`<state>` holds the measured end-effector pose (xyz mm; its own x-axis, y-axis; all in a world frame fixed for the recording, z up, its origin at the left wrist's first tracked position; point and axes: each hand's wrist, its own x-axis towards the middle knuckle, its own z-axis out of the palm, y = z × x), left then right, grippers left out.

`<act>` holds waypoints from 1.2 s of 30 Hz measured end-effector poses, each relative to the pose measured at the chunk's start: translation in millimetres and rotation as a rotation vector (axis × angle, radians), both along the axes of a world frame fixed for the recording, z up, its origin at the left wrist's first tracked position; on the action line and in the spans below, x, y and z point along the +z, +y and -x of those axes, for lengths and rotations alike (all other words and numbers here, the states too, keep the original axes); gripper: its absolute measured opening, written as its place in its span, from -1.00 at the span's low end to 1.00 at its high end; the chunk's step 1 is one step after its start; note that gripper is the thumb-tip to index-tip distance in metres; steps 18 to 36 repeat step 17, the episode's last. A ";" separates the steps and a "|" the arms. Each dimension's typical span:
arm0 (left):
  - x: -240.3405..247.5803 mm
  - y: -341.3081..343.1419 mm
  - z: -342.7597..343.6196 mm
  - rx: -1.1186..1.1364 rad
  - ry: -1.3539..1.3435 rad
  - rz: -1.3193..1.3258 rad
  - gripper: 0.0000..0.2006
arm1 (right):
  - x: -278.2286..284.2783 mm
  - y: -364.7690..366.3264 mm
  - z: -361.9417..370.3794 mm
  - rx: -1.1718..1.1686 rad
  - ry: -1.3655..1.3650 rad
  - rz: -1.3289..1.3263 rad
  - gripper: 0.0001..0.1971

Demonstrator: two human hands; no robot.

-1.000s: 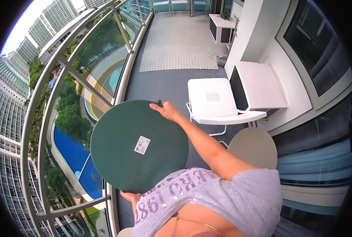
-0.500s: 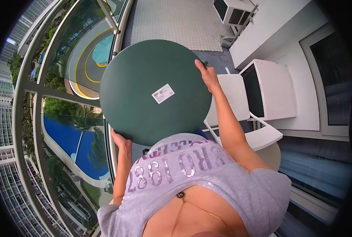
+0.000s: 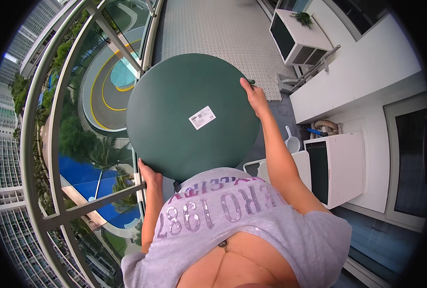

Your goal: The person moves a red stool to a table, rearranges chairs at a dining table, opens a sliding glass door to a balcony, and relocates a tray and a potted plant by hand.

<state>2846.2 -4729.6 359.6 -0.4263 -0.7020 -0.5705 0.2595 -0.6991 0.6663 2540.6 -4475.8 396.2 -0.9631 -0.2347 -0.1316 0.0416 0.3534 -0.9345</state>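
Observation:
A dark green round tabletop (image 3: 189, 139) is held in front of my body, a white printed label (image 3: 202, 118) on its face. My right hand (image 3: 255, 99) grips its rim at the upper right, the thumb on top. At the lower left rim my left hand (image 3: 152, 176) has hold too, its fingers mostly hidden under the tabletop. The tabletop's near edge meets my shirt, and its underside and any legs are out of sight.
On the left runs a glass balcony railing (image 3: 40, 139). A woven grey mat (image 3: 208, 29) covers the floor ahead. To the right are a white chair (image 3: 295, 168), a white dipper (image 3: 292, 143), a low air-conditioner unit (image 3: 345, 168) and a raised one (image 3: 302, 38) on the wall.
I have moved forward along the balcony with the tabletop in both hands. The white chair has slid back past me, and the dipper and hose beyond it have come into sight.

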 end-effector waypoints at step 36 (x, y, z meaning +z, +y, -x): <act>-48.1 -201.1 517.4 -0.474 -0.223 0.159 -0.56 | 13.1 -84.8 305.3 -0.422 -0.082 0.410 -0.31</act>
